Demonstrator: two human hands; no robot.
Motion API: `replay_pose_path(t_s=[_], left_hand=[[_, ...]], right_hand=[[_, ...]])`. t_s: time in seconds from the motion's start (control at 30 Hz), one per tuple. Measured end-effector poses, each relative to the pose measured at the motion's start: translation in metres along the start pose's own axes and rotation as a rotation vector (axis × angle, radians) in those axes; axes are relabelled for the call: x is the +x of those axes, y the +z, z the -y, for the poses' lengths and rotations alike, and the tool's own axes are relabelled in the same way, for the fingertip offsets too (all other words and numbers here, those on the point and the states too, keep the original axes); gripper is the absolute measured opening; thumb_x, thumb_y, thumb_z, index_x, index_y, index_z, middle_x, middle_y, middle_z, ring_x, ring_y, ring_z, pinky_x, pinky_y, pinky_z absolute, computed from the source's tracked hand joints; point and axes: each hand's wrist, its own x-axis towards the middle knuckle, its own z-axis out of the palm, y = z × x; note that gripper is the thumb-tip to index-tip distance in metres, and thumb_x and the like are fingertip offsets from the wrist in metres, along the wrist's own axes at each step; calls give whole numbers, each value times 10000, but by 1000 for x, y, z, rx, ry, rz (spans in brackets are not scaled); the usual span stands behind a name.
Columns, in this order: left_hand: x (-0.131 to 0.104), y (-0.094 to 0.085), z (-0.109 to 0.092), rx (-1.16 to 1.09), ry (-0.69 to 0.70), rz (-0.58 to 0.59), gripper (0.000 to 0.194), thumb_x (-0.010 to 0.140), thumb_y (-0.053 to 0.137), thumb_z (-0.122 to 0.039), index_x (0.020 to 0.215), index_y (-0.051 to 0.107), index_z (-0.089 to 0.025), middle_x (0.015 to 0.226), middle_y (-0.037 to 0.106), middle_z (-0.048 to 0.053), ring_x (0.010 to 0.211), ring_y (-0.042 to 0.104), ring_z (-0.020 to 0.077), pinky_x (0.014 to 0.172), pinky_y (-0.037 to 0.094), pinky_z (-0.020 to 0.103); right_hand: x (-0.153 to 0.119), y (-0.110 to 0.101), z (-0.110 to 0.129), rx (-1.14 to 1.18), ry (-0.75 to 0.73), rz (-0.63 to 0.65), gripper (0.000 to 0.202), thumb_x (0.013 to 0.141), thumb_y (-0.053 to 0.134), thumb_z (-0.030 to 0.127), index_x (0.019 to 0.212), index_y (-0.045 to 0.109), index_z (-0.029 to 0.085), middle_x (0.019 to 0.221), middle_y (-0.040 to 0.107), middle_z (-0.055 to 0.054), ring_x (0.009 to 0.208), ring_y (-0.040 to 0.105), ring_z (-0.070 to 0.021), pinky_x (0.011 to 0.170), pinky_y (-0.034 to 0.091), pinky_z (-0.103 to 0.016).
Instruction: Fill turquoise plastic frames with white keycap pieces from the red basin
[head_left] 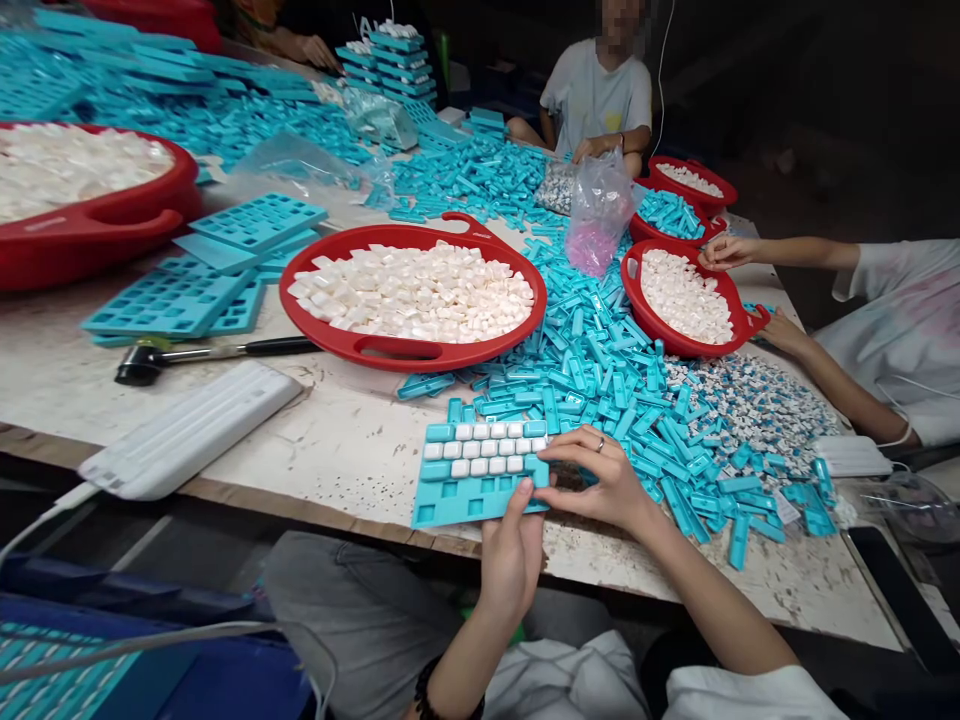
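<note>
A light-blue toy keyboard base point(457, 508) with rows of white and blue keycaps is tilted toward me over the table's front edge. My left hand point(514, 555) grips its lower right part, thumb on top and fingers underneath. My right hand point(600, 482) is at the base's right end, its fingers and thumb closed around a blue keycap point(537, 466) there. Empty square slots show in the lower rows. Just beyond lies a heap of loose long blue keycaps point(577, 370). A red basin point(300, 325) of white keycaps point(420, 290) stands behind the base.
Left lie a black-headed hammer point(281, 346), a white power strip point(195, 430) and stacked blue bases point(169, 295). Another red basin point(169, 185) stands far left. On the right, a co-worker's hands point(731, 252) are at a red basin point(637, 315); a phone point(896, 590) lies near the edge.
</note>
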Motion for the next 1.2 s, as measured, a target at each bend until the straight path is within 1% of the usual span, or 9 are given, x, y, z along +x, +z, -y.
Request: replay_pose_path(t_s=[0.2, 0.3, 0.43, 0.53, 0.67, 0.8, 0.87, 0.97, 1.2], left_hand=[[0, 0, 1, 1, -4, 13, 762, 661, 883, -142, 1342, 608, -343, 1387, 651, 35, 1281, 600, 297, 1048, 531, 422], [0, -1, 0, 6, -20, 4, 778, 625, 900, -127, 1321, 623, -336, 1356, 673, 33, 1239, 631, 291, 1032, 542, 416], [0, -1, -2, 29, -78, -3, 824, 557, 925, -114, 1305, 636, -305, 1289, 711, 45, 1148, 686, 295, 984, 568, 414], [-1, -2, -3, 22, -69, -26, 805, 549, 920, -115, 1281, 649, -311, 1282, 714, 38, 1152, 683, 295, 956, 580, 400], [-2, -4, -5, -5, -96, -53, 688, 602, 886, -123, 1230, 674, -306, 1267, 719, 21, 1136, 689, 261, 920, 584, 338], [0, -2, -8, -68, -173, -111, 371, 757, 792, -226, 1120, 716, -239, 1206, 744, 34, 1005, 725, 190, 829, 599, 265], [1, 0, -8, -86, -186, -108, 269, 835, 722, -249, 1102, 721, -212, 1204, 743, 47, 992, 722, 170, 849, 598, 266], [2, 2, -7, -95, -156, -71, 271, 870, 686, -231, 1139, 707, -212, 1253, 721, 46, 1069, 699, 176, 948, 574, 304], [3, -1, -3, -106, -94, -9, 351, 829, 732, -250, 1177, 690, -231, 1346, 670, 49, 1276, 598, 250, 1076, 504, 400]], right_hand=[[-1, -1, -2, -8, 5, 13, 267, 879, 743, 349, 1127, 702, 258, 1008, 714, -59, 907, 686, -209, 823, 553, -358], [-1, -4, -1, -10, -9, 44, 275, 889, 742, 348, 1140, 694, 246, 990, 720, -60, 888, 689, -203, 814, 549, -352], [0, -7, 3, -39, -80, 37, 292, 904, 736, 355, 1162, 683, 229, 941, 741, -55, 848, 699, -198, 779, 550, -339], [2, -7, 7, -61, -135, 2, 268, 912, 732, 338, 1137, 683, 200, 897, 744, -61, 817, 701, -194, 736, 546, -322], [1, -2, 12, -124, -180, -45, 258, 907, 737, 328, 1120, 677, 196, 843, 744, -52, 778, 702, -195, 698, 533, -317], [-2, 1, 14, -122, -177, -133, 326, 853, 794, 308, 1132, 674, 188, 852, 751, -57, 758, 704, -199, 688, 532, -320], [-3, 0, 14, -105, -152, -191, 353, 826, 818, 293, 1131, 676, 189, 884, 757, -65, 777, 708, -204, 710, 540, -325], [-2, -1, 15, -91, -117, -218, 351, 819, 822, 288, 1129, 677, 212, 915, 760, -61, 787, 709, -204, 729, 543, -333], [-6, 4, 6, -76, -70, -62, 326, 842, 797, 332, 1126, 677, 226, 920, 747, -56, 833, 706, -212, 755, 535, -340]])
